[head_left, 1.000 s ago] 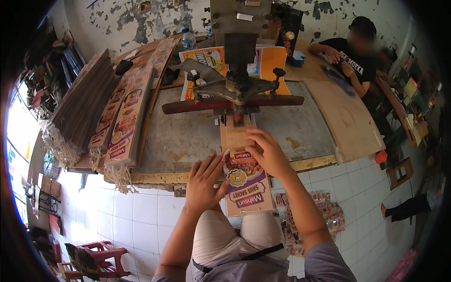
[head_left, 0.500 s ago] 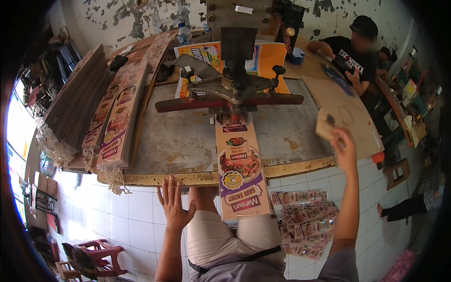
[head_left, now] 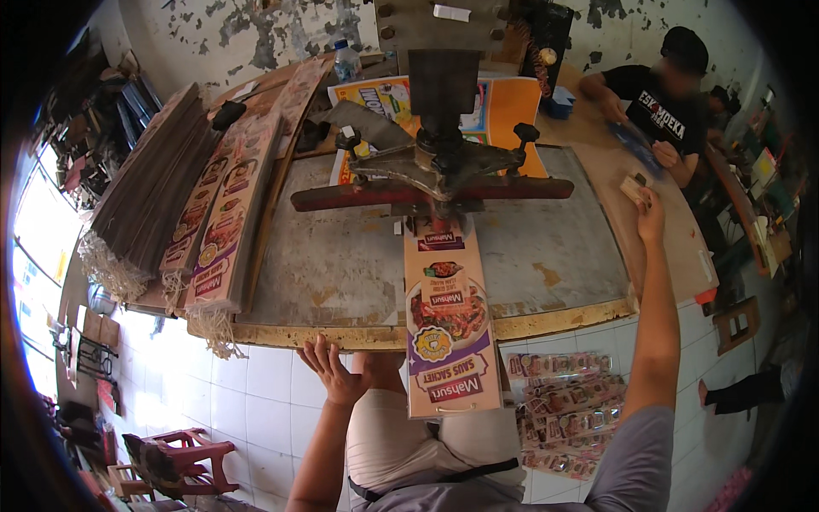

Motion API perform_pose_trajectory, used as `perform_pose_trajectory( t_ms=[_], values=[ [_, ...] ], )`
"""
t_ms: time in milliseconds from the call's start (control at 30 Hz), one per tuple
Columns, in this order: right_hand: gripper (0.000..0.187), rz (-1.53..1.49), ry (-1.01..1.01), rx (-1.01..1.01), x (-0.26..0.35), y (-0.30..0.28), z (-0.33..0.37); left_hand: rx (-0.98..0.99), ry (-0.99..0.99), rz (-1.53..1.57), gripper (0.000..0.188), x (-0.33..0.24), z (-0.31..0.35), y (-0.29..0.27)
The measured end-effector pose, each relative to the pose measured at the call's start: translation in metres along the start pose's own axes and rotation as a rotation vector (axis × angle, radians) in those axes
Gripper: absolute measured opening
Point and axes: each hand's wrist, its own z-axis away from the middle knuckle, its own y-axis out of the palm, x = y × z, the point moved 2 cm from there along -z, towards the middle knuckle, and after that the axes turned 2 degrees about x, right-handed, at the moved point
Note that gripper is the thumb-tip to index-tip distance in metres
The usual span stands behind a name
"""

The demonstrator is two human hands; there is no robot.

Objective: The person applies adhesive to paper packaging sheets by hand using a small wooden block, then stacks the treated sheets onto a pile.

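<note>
Centrally, printed strip: a long pale card piece with food pictures and a purple band lies lengthwise, its far end beneath the press head, its near end jutting past the table's front edge above the person's thighs.
Cord on the strip: a short pale string shows at the near end.
Press: a dark metal head with a long reddish crossbar and two black knobs stands over the strip; whether it touches the card cannot be told.
Left hand: empty, fingers spread, at the table's front edge, left of the strip; contact with the edge is unclear.
Right hand: gripping a small tan block, well apart from the strip, over the wooden board on the right; whether the block rests there cannot be told.
Tabletop: worn grey metal, with a yellowish front edge.
Left stacks: printed strips with pale strings dangling, beside a taller brownish stack.
Behind the press: colourful printed sheets and a plastic bottle.
Far right: a co-worker in a black cap handles something blue.
Floor: printed packs lie on white tiles to the right; a red stool stands to the left.
</note>
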Motion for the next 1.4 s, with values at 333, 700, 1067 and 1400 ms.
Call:
perform_pose_trajectory(
  t_ms=[333,700,1067,1400],
  values=[
    [0.040,0.124,0.081,-0.030,-0.016,0.005,-0.005,-0.043,0.001,0.000,0.101,0.002,0.006,0.013],
    [0.052,0.246,0.005,0.053,0.026,-0.029,0.042,-0.001,0.011,0.019,0.100,-0.006,-0.002,0.012],
    [0.040,-0.082,-0.366,0.021,0.269,-0.035,0.276,-0.022,-0.024,0.044,0.099,-0.011,-0.006,0.002],
    [0.056,-0.089,-0.307,-0.320,0.271,0.007,0.302,-0.067,-0.037,0.022,0.096,-0.011,-0.002,0.013]
  ],
)
